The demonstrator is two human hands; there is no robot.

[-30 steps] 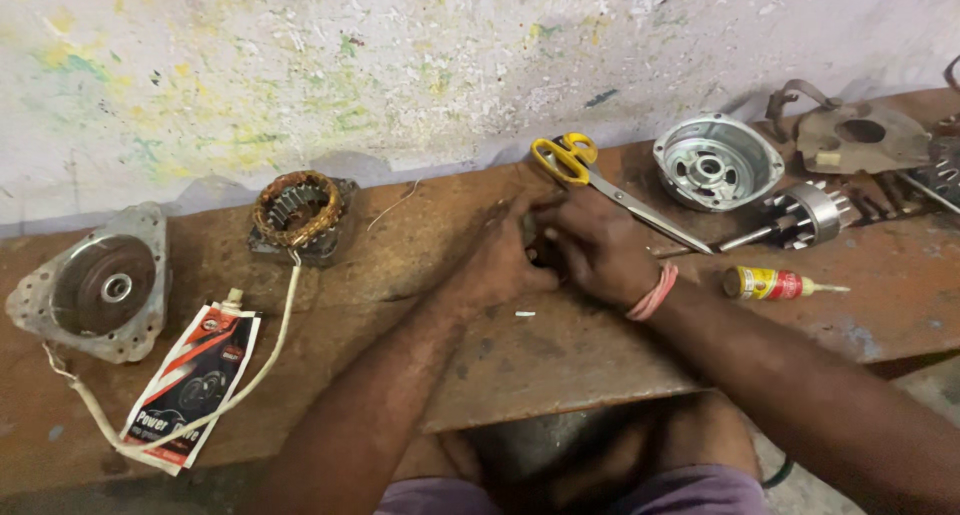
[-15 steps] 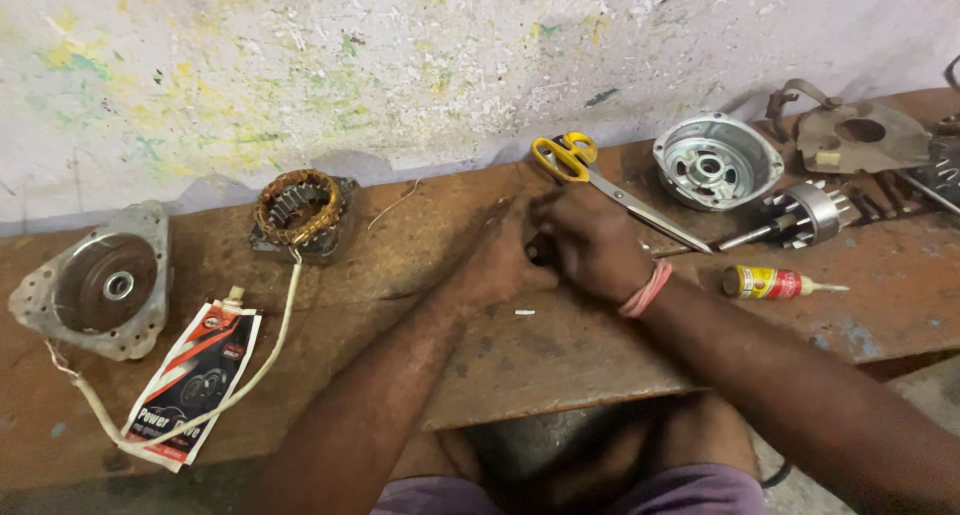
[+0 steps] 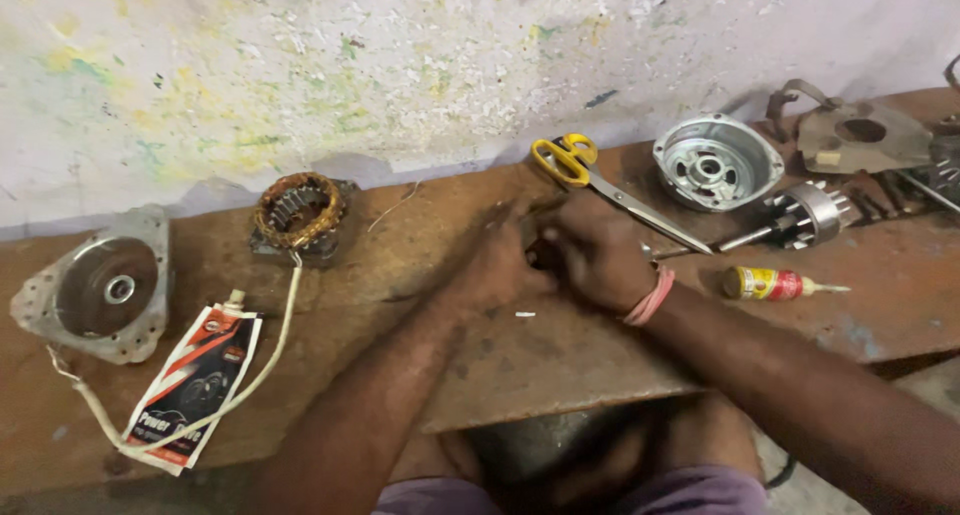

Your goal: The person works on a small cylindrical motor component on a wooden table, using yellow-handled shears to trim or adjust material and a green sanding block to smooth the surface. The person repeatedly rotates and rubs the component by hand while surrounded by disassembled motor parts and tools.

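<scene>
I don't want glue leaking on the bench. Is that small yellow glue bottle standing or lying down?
Lying down. The glue bottle rests on its side on the bench, nozzle pointing right, beside the right hand.

head cam | worn high, looks down and forward | near workbench [image 3: 560,365] | faces wall [image 3: 400,65]

Whatever the hands [image 3: 560,255] pinch is hidden, perhaps something small.

Yellow-handled scissors [image 3: 600,180] with silver blades lie on a rust-brown bench [image 3: 560,355]. A copper-orange stator winding [image 3: 297,210] trails a cream cord [image 3: 250,375] over a red, white and black packet [image 3: 195,387]. The small glue tube [image 3: 775,284] is yellow and red. A pink band [image 3: 650,297] circles the right wrist. The whitewashed wall [image 3: 400,65] carries yellow and green flecks.
</scene>
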